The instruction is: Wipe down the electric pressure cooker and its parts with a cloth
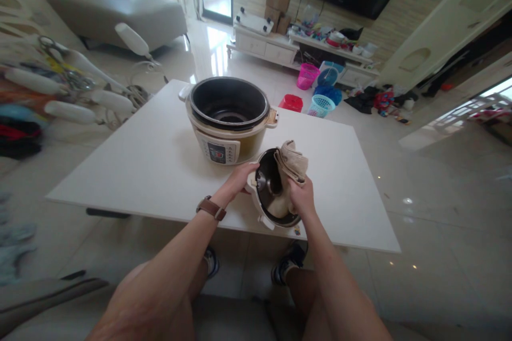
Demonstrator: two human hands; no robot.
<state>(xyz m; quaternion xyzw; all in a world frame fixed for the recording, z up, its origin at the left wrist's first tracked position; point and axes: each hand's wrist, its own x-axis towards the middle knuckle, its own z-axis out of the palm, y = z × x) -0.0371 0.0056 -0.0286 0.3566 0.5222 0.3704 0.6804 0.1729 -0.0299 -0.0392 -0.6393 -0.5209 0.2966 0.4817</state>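
Note:
My left hand [240, 180], with a brown watch on its wrist, is closed on the left rim of a round cooker lid [267, 199]. The lid is tilted, its dark metal inside facing up, near the table's front edge. In my right hand [302, 197] is a beige cloth [293, 162], bunched above the fingers and hanging against the lid's inner face. Behind the lid stands a white and beige electric cooker [250, 143], open at the top, with a dark pot inside and a control panel on its front.
The cooker stands on a white table [160, 165]. A red basket [291, 102] and a light blue basket [321, 106] are on the floor beyond the table. White-ended metal equipment [108, 101] stands at the left.

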